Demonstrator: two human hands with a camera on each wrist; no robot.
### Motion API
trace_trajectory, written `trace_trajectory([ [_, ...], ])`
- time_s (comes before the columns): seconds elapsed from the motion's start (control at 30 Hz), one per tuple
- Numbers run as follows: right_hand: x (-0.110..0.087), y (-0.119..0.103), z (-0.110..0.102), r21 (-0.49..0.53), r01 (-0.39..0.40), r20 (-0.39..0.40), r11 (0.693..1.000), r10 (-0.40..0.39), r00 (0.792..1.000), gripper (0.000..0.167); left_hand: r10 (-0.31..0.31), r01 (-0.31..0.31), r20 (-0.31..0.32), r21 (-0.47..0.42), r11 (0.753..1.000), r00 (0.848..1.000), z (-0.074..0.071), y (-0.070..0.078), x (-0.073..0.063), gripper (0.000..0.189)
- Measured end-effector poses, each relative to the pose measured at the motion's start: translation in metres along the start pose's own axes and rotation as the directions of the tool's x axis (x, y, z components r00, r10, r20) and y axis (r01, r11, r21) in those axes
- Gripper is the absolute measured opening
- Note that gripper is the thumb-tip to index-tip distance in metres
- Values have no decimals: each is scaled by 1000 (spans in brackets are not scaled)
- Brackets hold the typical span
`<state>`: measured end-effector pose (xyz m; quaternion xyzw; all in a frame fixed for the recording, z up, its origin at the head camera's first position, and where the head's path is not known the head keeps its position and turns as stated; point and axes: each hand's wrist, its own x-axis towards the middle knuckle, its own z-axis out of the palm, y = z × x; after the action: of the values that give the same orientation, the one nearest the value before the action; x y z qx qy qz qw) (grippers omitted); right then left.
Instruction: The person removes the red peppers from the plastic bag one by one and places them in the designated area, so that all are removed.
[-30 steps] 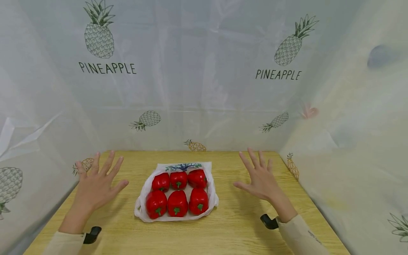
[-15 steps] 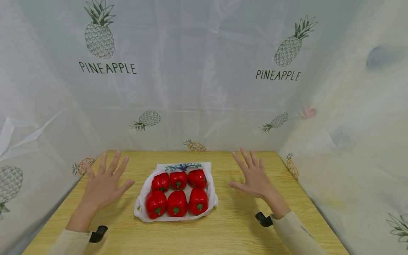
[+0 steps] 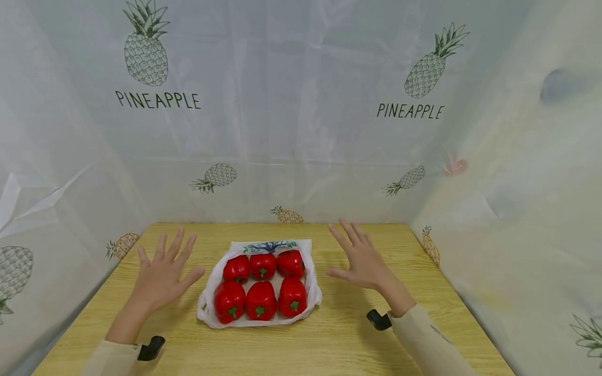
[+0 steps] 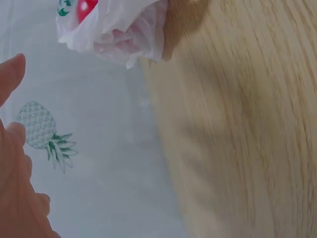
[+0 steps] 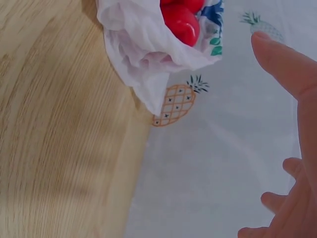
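Several red bell peppers (image 3: 261, 300) with green stems lie in two rows inside a white plastic bag (image 3: 312, 295), its mouth spread wide toward me. Blue and green print shows on the bag's far edge. To the left of the bag, my left hand (image 3: 162, 277) hovers with spread fingers and holds nothing. On the other side my right hand (image 3: 364, 263) is likewise spread, apart from the bag and holding nothing. Both wrist views show the crumpled sides of the bag, with red pepper skin peeking out; each hand's thumb is in view there, clear of the bag.
The bag rests on a wooden table (image 3: 263, 350) with light grain. A whitish sheet (image 3: 301, 130) printed with pineapples hangs behind the table and along both sides. Each wrist wears a black camera mount, such as the right mount (image 3: 378, 319).
Both hands have drifted inward toward the bag, the left one to the right and the right one to the left. The peppers and bag have stayed in place.
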<state>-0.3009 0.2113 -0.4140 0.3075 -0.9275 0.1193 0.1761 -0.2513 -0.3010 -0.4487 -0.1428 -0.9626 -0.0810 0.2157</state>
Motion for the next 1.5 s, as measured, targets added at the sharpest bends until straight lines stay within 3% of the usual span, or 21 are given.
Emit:
trace_trajectory([
  [0.33,8,-8,5,70,60,1,996,-60,998,110,-28,32,31,-129,991,999,7,9,3,92],
  [0.67,17,-16,16,176,84,41,981,-92,995,105,-56,86,102,-315,945,993,15,19,2,90],
  [0.97,23,-23,21,220,102,53,970,-116,992,103,-31,78,102,-493,867,994,22,25,1,88],
  [1.27,23,-31,23,259,95,69,961,-116,991,99,-32,78,89,-582,809,996,33,23,2,89],
  [1.5,23,-39,26,312,86,82,946,-117,990,94,-17,59,69,-681,730,997,39,22,0,88],
])
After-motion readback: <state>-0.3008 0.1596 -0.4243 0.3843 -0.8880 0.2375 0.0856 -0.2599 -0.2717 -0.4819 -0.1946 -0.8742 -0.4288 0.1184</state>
